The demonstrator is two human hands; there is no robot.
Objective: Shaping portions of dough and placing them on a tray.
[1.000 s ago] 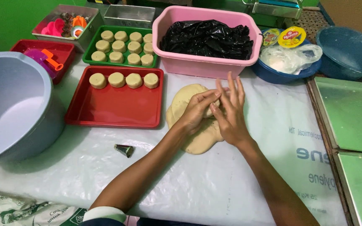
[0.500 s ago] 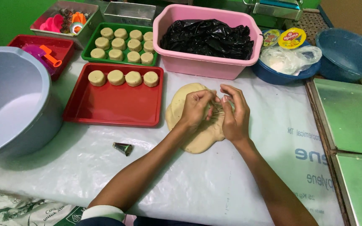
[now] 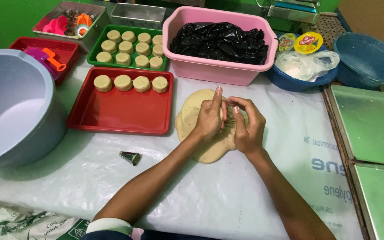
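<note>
Over the flat dough sheet (image 3: 198,122), which lies just right of the red tray (image 3: 116,111), the left hand (image 3: 207,120) and right hand (image 3: 247,126) curl together, fingers pinched on a small dark-filled piece (image 3: 230,119) between them, directly below the pink tub (image 3: 210,69)

round yellow-lidded tub (image 3: 308,42), in blue bowl (image 3: 298,82)

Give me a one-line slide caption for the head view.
Both hands, left hand and right hand, pinch something over flattened dough beside a red tray of four dough pucks.
</note>
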